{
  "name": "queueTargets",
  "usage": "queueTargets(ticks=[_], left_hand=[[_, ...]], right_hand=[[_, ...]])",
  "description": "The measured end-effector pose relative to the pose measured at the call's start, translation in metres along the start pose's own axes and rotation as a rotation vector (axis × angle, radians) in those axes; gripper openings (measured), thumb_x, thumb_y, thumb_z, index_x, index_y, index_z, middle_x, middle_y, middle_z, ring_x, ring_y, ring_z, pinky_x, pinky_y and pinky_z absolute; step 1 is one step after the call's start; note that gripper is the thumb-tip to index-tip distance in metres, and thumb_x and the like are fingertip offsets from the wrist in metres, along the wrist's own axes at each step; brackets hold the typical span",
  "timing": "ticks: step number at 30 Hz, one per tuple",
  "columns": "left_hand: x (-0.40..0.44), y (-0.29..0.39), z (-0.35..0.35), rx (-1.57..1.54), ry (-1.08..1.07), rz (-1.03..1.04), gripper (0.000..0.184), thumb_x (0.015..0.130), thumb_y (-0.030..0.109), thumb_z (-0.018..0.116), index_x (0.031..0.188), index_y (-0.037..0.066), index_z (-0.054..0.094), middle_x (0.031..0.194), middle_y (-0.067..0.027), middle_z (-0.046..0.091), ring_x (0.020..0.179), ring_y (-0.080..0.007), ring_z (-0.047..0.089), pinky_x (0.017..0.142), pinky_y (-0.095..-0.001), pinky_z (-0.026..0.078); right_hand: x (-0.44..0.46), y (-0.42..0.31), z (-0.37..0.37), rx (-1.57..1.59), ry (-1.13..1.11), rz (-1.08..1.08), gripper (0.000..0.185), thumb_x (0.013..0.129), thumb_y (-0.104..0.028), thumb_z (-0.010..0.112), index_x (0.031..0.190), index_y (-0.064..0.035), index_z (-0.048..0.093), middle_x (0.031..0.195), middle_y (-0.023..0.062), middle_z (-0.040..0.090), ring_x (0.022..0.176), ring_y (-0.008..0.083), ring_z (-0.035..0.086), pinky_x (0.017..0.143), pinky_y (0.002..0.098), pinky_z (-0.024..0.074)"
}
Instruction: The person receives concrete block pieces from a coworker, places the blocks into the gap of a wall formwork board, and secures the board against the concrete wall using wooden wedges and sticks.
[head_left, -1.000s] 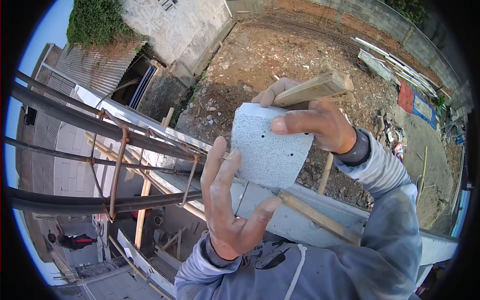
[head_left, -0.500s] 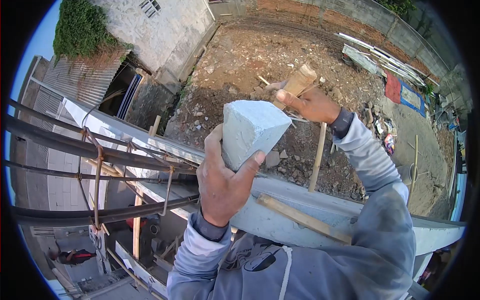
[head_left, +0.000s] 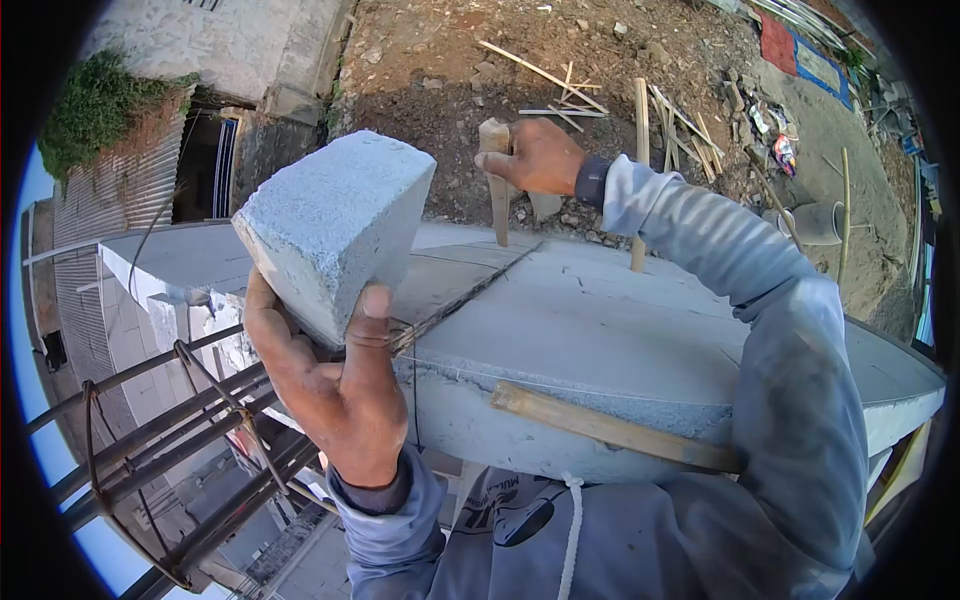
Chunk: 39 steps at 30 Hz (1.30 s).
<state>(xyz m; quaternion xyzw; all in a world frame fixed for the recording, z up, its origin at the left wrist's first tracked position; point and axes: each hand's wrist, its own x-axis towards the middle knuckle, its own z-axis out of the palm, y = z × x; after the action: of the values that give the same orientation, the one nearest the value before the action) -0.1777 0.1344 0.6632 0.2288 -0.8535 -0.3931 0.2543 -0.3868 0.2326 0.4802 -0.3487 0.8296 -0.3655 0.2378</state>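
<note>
- Clearly, the left hand [head_left: 345, 395] is clasping a pale block [head_left: 340, 220] from below, its thumb laid up the near face and its fingers curled along the left side.
- The block tilts, its broad, rough face turned upward; it is raised in front of the left part of the wall [head_left: 600, 320], and whether its lower end touches anything cannot be told.
- The right hand [head_left: 540, 155] is closed around the upper part of a piece of wood [head_left: 499, 200], the thumb folded across it just under the top end.
- That wood stands nearly upright beside the wall's far edge — whether its lower tip meets the edge is unclear.
- A dark joint [head_left: 470, 300] crosses the wall's top between the far and near edges, just right of the block.
- A wooden strip [head_left: 610, 430] lies along the wall's near side, below the near edge, its right end hidden by the grey sleeve [head_left: 800, 390].
- Off the wall's left end, tied steel bars [head_left: 180, 440] run out in a cage, near the left wrist.
- A thin pole [head_left: 640, 170] rises past the far edge, right of the right hand.
- Beyond that edge, loose sticks [head_left: 570, 103] lie scattered on the rubble-strewn ground [head_left: 420, 60] — well apart from a red and blue sheet [head_left: 800, 60].
</note>
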Motion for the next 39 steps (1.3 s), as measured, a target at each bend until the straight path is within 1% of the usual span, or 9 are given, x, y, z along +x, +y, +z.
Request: queueTargets(ticks=[4, 7, 11, 14, 22, 25, 28, 33, 39], left_hand=[[0.001, -0.005, 0.006, 0.018, 0.004, -0.022, 0.062, 0.084, 0.018, 0.066, 0.13, -0.006, 0.033, 0.121, -0.0197, 0.045, 0.111, -0.0235, 0.046, 0.095, -0.0345, 0.035], [0.0, -0.004, 0.01, -0.081, -0.031, -0.103, 0.061, 0.084, 0.018, 0.066, 0.129, -0.006, 0.033, 0.121, -0.0198, 0.045, 0.111, -0.024, 0.046, 0.095, -0.0348, 0.035], [-0.002, 0.004, 0.013, -0.092, 0.0, -0.149, 0.065, 0.083, 0.027, 0.066, 0.13, -0.006, 0.037, 0.121, -0.0189, 0.049, 0.112, -0.0254, 0.048, 0.096, -0.0353, 0.035], [-0.003, 0.006, 0.015, -0.087, 0.006, -0.14, 0.067, 0.084, 0.027, 0.065, 0.131, -0.008, 0.034, 0.119, -0.0204, 0.049, 0.111, -0.0261, 0.048, 0.095, -0.0362, 0.037], [-0.002, -0.005, 0.017, -0.124, -0.06, -0.173, 0.072, 0.086, 0.024, 0.064, 0.133, -0.01, 0.022, 0.117, -0.0237, 0.043, 0.109, -0.0261, 0.048, 0.093, -0.0371, 0.039], [0.001, -0.004, 0.015, -0.119, -0.072, -0.201, 0.07, 0.086, 0.023, 0.064, 0.132, -0.009, 0.024, 0.117, -0.023, 0.044, 0.109, -0.0258, 0.049, 0.094, -0.037, 0.039], [0.003, -0.003, 0.018, -0.148, -0.033, -0.214, 0.06, 0.084, 0.026, 0.063, 0.128, -0.006, 0.037, 0.114, -0.0189, 0.051, 0.107, -0.0252, 0.049, 0.093, -0.0363, 0.036], [0.005, -0.005, 0.012, -0.127, -0.054, -0.252, 0.056, 0.085, 0.025, 0.062, 0.126, -0.006, 0.04, 0.113, -0.0183, 0.053, 0.105, -0.0246, 0.05, 0.093, -0.0353, 0.035], [0.005, -0.005, 0.007, -0.219, -0.053, -0.244, 0.057, 0.084, 0.023, 0.062, 0.128, -0.006, 0.04, 0.117, -0.0198, 0.053, 0.109, -0.0279, 0.05, 0.096, -0.0374, 0.034]], right_hand=[[0.0, -0.002, 0.017, 0.192, -0.064, -0.05, 0.035, 0.08, -0.036, 0.057, 0.099, -0.0066, 0.064, 0.086, 0.0197, 0.066, 0.083, 0.0367, 0.063, 0.076, 0.0443, 0.0476], [-0.004, -0.008, 0.027, 0.229, -0.108, 0.094, 0.035, 0.08, -0.037, 0.056, 0.094, -0.0055, 0.063, 0.086, 0.0199, 0.066, 0.085, 0.0378, 0.062, 0.078, 0.0449, 0.0469], [-0.001, 0.012, 0.056, 0.132, -0.078, 0.041, 0.033, 0.082, -0.034, 0.059, 0.096, -0.0047, 0.061, 0.086, 0.0192, 0.065, 0.082, 0.0353, 0.063, 0.075, 0.043, 0.0478], [-0.001, 0.024, 0.071, 0.213, -0.09, 0.073, 0.037, 0.077, -0.032, 0.059, 0.097, -0.0006, 0.062, 0.09, 0.025, 0.063, 0.09, 0.0398, 0.06, 0.081, 0.0443, 0.0466], [0.011, 0.066, 0.13, 0.222, -0.126, 0.276, 0.037, 0.072, -0.025, 0.061, 0.098, 0.0001, 0.061, 0.096, 0.0243, 0.063, 0.094, 0.0376, 0.06, 0.083, 0.0412, 0.0464], [0.015, 0.081, 0.147, 0.23, -0.168, 0.304, 0.032, 0.071, -0.023, 0.061, 0.097, -0.0037, 0.061, 0.098, 0.0224, 0.064, 0.095, 0.0372, 0.06, 0.084, 0.0414, 0.0466], [0.013, 0.095, 0.159, 0.189, -0.197, 0.334, 0.03, 0.071, -0.022, 0.061, 0.096, -0.0052, 0.061, 0.098, 0.0211, 0.064, 0.095, 0.0371, 0.06, 0.083, 0.0419, 0.0467], [0.002, 0.119, 0.172, 0.211, -0.167, 0.299, 0.03, 0.072, -0.02, 0.059, 0.099, -0.0058, 0.06, 0.096, 0.0205, 0.064, 0.094, 0.0369, 0.06, 0.081, 0.0427, 0.0472], [-0.004, 0.125, 0.162, 0.112, -0.306, 0.16, 0.028, 0.073, -0.018, 0.058, 0.099, -0.007, 0.058, 0.09, 0.0201, 0.064, 0.09, 0.0374, 0.061, 0.078, 0.0447, 0.0471]])
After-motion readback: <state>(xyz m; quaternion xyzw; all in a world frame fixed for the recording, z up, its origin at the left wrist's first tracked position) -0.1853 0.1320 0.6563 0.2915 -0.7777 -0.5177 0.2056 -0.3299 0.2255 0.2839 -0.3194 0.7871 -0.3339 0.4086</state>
